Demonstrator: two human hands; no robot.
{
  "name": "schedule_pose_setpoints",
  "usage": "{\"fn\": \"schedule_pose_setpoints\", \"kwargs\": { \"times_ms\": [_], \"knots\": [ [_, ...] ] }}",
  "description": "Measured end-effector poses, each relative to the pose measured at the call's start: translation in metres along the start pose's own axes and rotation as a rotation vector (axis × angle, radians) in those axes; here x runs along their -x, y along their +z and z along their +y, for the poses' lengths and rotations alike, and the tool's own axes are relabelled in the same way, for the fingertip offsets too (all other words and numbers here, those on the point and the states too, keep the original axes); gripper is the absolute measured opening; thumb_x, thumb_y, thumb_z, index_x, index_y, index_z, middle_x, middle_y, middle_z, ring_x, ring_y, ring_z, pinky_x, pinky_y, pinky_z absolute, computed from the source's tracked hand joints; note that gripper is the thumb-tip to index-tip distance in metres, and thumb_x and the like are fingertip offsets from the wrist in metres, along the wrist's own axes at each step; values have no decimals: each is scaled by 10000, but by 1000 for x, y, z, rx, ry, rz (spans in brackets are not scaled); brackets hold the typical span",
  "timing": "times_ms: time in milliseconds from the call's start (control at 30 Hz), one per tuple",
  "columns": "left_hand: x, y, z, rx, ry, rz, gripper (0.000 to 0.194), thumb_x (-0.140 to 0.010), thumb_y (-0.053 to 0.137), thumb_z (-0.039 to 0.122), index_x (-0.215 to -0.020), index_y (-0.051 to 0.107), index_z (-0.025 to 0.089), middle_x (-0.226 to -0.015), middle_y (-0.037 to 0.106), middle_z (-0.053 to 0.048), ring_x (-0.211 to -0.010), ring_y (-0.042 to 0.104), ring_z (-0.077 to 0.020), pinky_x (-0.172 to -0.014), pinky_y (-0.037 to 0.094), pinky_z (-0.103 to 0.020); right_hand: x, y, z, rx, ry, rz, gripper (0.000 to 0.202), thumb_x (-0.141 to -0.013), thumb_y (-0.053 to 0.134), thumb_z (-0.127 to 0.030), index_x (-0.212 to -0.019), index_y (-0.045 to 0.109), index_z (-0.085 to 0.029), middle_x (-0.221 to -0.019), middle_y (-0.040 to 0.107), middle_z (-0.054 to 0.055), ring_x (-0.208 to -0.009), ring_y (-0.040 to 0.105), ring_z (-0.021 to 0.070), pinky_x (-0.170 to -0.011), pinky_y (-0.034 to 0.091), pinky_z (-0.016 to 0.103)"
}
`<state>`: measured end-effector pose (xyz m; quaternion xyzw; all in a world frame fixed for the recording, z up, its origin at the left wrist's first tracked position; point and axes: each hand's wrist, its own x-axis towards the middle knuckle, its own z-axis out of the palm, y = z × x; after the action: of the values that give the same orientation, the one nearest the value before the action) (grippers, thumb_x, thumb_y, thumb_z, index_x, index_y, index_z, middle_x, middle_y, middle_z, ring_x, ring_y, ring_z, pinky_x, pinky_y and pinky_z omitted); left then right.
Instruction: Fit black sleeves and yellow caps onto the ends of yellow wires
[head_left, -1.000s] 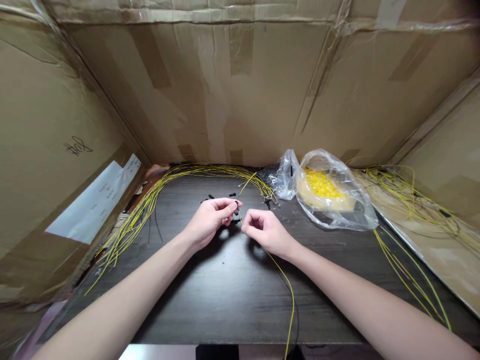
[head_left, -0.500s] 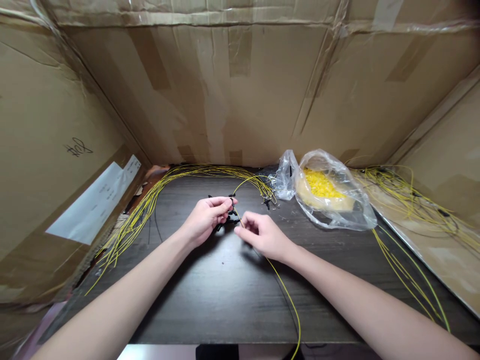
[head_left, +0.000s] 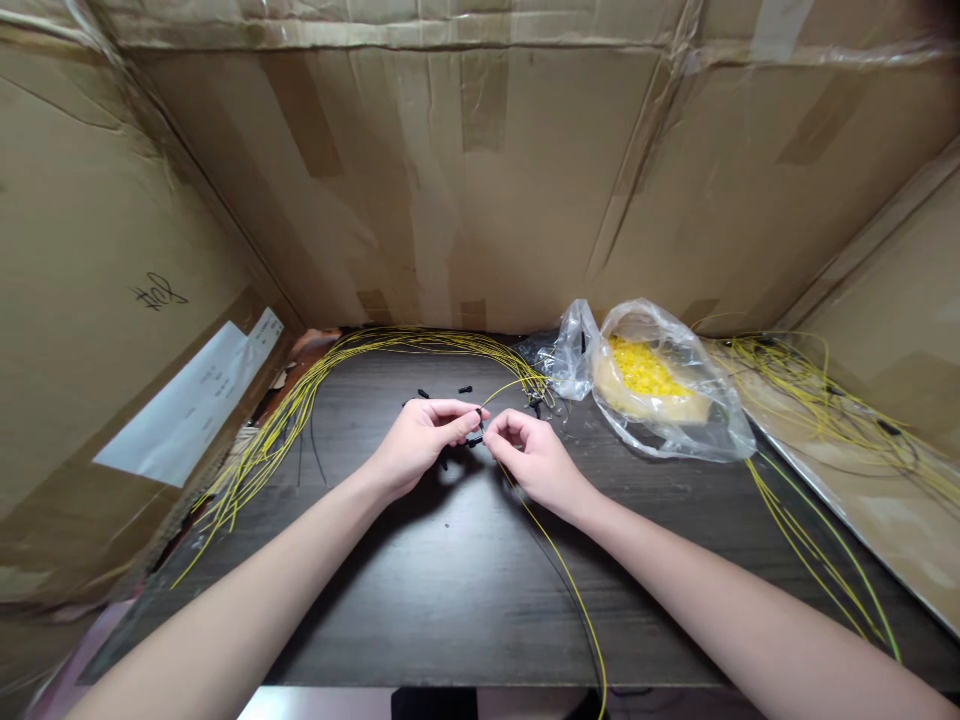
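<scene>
Over the middle of the dark table, my left hand pinches a small black part between thumb and forefinger. Close on its right, my right hand is closed in a pinch on a thin yellow wire. From there the wire runs down past the table's front edge, and another stretch of yellow wire arcs from the fingertips to the back right. Several small black pieces lie beyond and beneath the hands, partly covered by the left one.
A bundle of yellow wires curves along the back left. At the back right stands a clear bag with yellow pieces, beside a smaller clear bag. More yellow wires lie at the right. Cardboard walls enclose the table.
My left hand has moved slightly right, and its fingertips are nearer those of my right hand. The wire between the hands has shifted right, and more black pieces show behind my left hand.
</scene>
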<state>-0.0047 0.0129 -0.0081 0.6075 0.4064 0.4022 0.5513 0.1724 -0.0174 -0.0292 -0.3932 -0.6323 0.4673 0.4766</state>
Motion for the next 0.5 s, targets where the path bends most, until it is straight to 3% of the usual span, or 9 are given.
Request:
{"fn": "schedule_pose_setpoints", "kwargs": {
  "times_ms": [200,500],
  "knots": [
    [-3,-1,-3,80,-31,71,273,-747,794,355,-924,784,148,-787,663,-49,-613,467,-82,-567,375,-221,1,-2,1,84,14,-36,82,-812,559,-220,-748,536,-174,-684,539,-21,-607,462,103,-592,380,231],
    [-6,-4,-3,215,-160,210,325,-663,845,319,-899,766,110,-851,660,-73,-602,516,-73,-515,405,-189,6,-3,3,460,-90,-180,83,-699,578,-97,-677,545,-171,-616,561,-33,-560,476,90,-567,339,216]
  ]
}}
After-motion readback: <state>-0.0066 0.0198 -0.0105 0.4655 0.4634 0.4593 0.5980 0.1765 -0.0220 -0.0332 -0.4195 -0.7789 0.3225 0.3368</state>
